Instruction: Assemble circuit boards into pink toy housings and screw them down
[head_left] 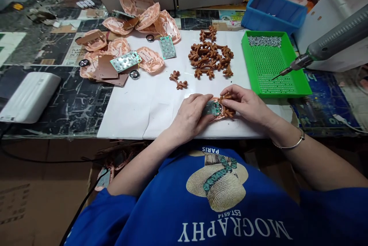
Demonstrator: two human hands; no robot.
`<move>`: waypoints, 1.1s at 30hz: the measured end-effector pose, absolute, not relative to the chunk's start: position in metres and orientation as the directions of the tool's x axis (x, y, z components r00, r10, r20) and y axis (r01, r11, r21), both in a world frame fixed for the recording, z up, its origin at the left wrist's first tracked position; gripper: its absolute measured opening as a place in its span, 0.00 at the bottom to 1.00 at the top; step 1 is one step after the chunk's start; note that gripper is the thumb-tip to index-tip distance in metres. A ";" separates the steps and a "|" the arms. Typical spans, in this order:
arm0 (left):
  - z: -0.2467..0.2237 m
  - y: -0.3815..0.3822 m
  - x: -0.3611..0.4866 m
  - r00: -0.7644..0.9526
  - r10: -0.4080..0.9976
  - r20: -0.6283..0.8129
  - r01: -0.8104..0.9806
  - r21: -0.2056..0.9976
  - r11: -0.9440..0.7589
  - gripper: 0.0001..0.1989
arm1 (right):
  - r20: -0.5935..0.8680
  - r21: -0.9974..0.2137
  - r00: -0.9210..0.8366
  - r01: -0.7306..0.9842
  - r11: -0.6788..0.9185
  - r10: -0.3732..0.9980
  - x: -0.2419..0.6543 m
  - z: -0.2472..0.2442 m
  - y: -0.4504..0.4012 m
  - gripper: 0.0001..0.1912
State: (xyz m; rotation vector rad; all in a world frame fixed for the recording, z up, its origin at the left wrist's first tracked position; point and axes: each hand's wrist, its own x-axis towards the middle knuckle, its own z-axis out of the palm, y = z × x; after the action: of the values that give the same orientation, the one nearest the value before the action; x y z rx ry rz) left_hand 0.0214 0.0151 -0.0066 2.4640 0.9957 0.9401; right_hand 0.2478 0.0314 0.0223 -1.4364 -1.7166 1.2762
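My left hand is closed round the left side of a pink shell lying on the white sheet near its front edge. A green circuit board sits in that shell, partly under my left fingers. At the shell's right end is a brown antler-shaped piece. The fingers of my right hand pinch at the top of this brown piece. A loose brown piece lies just beyond my left hand, and a pile of similar brown pieces lies farther back.
Pink shells with circuit boards and small black speakers lie at the back left. A green tray of screws stands at the right, under a hanging electric screwdriver. Behind it is a blue bin. A white box-shaped device sits far left.
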 end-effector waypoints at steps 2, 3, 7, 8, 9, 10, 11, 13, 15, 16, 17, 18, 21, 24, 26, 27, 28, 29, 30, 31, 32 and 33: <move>-0.007 0.015 0.021 0.542 0.696 0.471 0.493 0.492 -0.717 0.22 | -0.233 -0.903 -0.240 0.413 -0.118 0.942 0.246 0.025 0.033 0.12; -0.007 0.015 0.021 0.543 0.692 0.475 0.492 0.488 -0.721 0.22 | -0.251 -0.900 -0.231 0.413 -0.139 0.940 0.246 0.026 0.034 0.12; -0.009 0.017 0.022 0.553 0.674 0.489 0.481 0.473 -0.738 0.22 | -0.231 -0.865 -0.259 0.496 -0.076 0.938 0.245 0.028 0.038 0.10; -0.009 0.017 0.022 0.555 0.673 0.489 0.480 0.473 -0.739 0.22 | -0.234 -0.853 -0.270 0.517 -0.064 0.934 0.246 0.028 0.040 0.10; -0.009 0.018 0.023 0.555 0.674 0.487 0.480 0.475 -0.738 0.23 | -0.240 -0.845 -0.279 0.531 -0.059 0.930 0.246 0.029 0.041 0.10; -0.009 0.018 0.023 0.555 0.678 0.482 0.481 0.478 -0.735 0.23 | -0.248 -0.840 -0.289 0.539 -0.056 0.925 0.246 0.029 0.043 0.09; -0.009 0.018 0.023 0.555 0.681 0.477 0.483 0.482 -0.731 0.23 | -0.253 -0.837 -0.301 0.544 -0.052 0.919 0.247 0.030 0.045 0.09; -0.009 0.018 0.023 0.556 0.680 0.478 0.481 0.483 -0.732 0.23 | -0.245 -0.826 -0.326 0.563 -0.021 0.913 0.247 0.031 0.046 0.08; -0.009 0.017 0.023 0.558 0.675 0.482 0.478 0.479 -0.736 0.23 | -0.192 -0.775 -0.341 0.628 0.071 0.920 0.247 0.031 0.045 0.08; -0.008 0.016 0.023 0.558 0.677 0.480 0.479 0.480 -0.735 0.23 | -0.138 -0.728 -0.346 0.671 0.142 0.928 0.248 0.030 0.043 0.08; -0.008 0.016 0.023 0.556 0.683 0.473 0.484 0.485 -0.729 0.23 | -0.074 -0.671 -0.350 0.710 0.213 0.934 0.248 0.029 0.041 0.08; -0.007 0.015 0.023 0.556 0.692 0.460 0.492 0.489 -0.721 0.23 | -0.011 -0.617 -0.354 0.738 0.273 0.935 0.248 0.027 0.038 0.08; -0.007 0.014 0.024 0.571 0.715 0.404 0.538 0.473 -0.698 0.28 | 0.103 -0.545 -0.345 0.765 0.343 0.933 0.249 0.019 0.030 0.12; -0.008 0.015 0.028 0.612 0.713 0.341 0.584 0.412 -0.699 0.37 | 0.137 -0.545 -0.317 0.767 0.338 0.939 0.248 0.012 0.024 0.15; -0.007 0.013 0.030 0.617 0.716 0.327 0.596 0.400 -0.696 0.36 | 0.158 -0.573 -0.289 0.752 0.326 0.944 0.249 0.010 0.022 0.16; -0.005 0.009 0.029 0.604 0.722 0.337 0.600 0.404 -0.690 0.35 | 0.166 -0.610 -0.259 0.731 0.306 0.951 0.250 0.009 0.021 0.16; -0.003 0.005 0.027 0.581 0.731 0.358 0.605 0.412 -0.682 0.33 | 0.167 -0.661 -0.219 0.698 0.274 0.961 0.251 0.008 0.020 0.18; 0.000 -0.002 0.023 0.551 0.738 0.388 0.606 0.422 -0.674 0.32 | 0.159 -0.718 -0.172 0.656 0.233 0.972 0.253 0.008 0.019 0.20; 0.004 -0.010 0.017 0.523 0.740 0.423 0.598 0.437 -0.672 0.32 | 0.138 -0.770 -0.126 0.610 0.186 0.982 0.255 0.007 0.017 0.21; 0.009 -0.019 0.009 0.499 0.739 0.452 0.580 0.459 -0.673 0.32 | 0.112 -0.812 -0.088 0.566 0.142 0.990 0.258 0.005 0.015 0.22; 0.014 -0.029 -0.001 0.485 0.738 0.470 0.550 0.492 -0.675 0.32 | 0.092 -0.833 -0.061 0.541 0.111 0.994 0.260 0.004 0.013 0.20; 0.018 -0.039 -0.012 0.480 0.740 0.472 0.510 0.536 -0.673 0.33 | 0.077 -0.838 -0.048 0.538 0.091 0.996 0.262 0.002 0.011 0.18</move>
State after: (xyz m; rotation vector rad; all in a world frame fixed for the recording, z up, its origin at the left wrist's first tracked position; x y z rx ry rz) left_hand -0.0118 -0.0389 0.0182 2.4080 1.0548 1.0006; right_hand 0.2622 0.0111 0.0015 -1.5299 -1.6750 0.8350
